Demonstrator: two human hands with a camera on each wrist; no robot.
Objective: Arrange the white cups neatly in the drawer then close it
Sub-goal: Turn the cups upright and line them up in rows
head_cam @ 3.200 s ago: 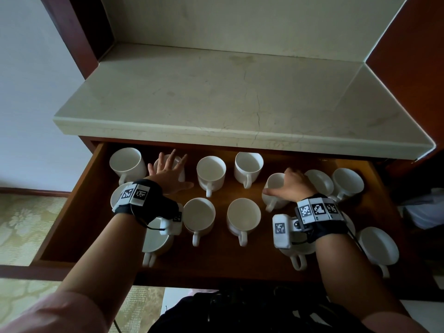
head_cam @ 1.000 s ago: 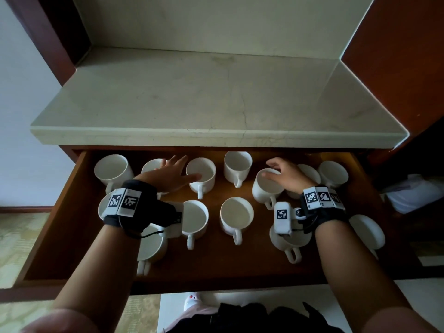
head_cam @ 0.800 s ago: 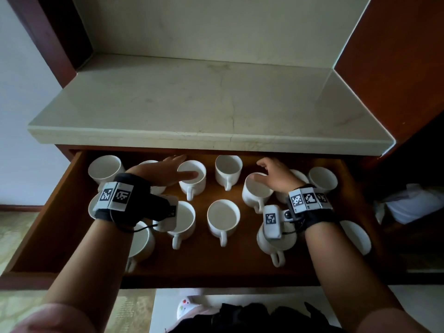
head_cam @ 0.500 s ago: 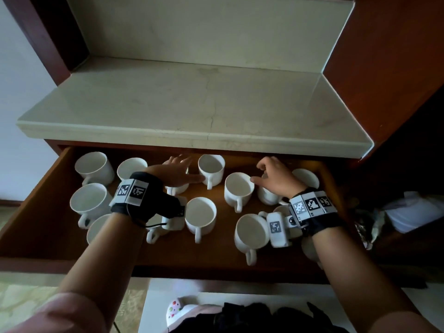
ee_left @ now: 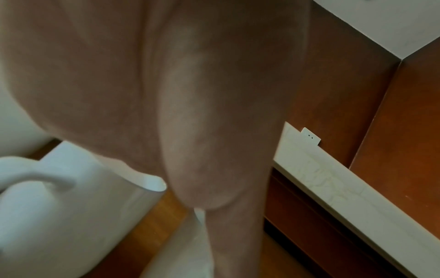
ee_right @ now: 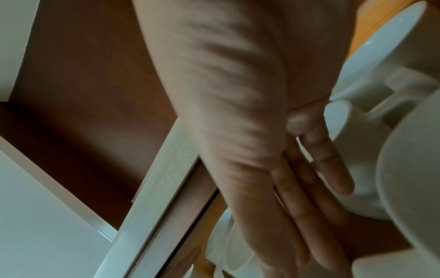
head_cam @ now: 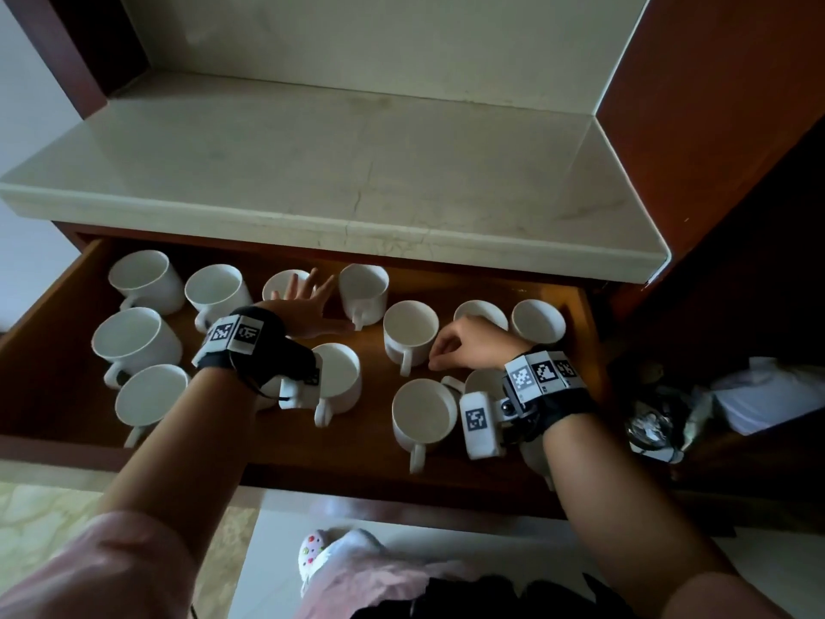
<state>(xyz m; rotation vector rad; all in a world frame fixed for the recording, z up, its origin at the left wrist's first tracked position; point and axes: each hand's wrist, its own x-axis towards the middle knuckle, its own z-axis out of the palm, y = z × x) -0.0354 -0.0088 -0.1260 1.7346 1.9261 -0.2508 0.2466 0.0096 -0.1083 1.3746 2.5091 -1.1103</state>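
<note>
The wooden drawer (head_cam: pixel 49 332) stands pulled out and holds several upright white cups in rough rows. My left hand (head_cam: pixel 308 306) lies with its fingers spread over a back-row cup (head_cam: pixel 279 283), its thumb reaching toward the handle of the neighbouring cup (head_cam: pixel 364 290). My right hand (head_cam: pixel 464 346) sits just right of a middle cup (head_cam: pixel 410 330), near its handle, and grips nothing. In the right wrist view its fingers (ee_right: pixel 309 188) lie fairly straight beside a cup (ee_right: pixel 357 156). The left wrist view shows my palm (ee_left: pixel 190 94) above a cup (ee_left: pixel 59 197).
A pale marble counter (head_cam: pixel 335 149) overhangs the back of the drawer. A dark wooden panel (head_cam: pixel 714 105) rises on the right, with cloth and clutter (head_cam: pixel 759 395) below it. The drawer's front rail (head_cam: pixel 312 480) is toward me, and a slipper (head_cam: pixel 321 551) shows beneath it.
My right hand has drawn back from the back-row cups to beside the middle cup. My left hand stays spread over the back row. The view has swung right.
</note>
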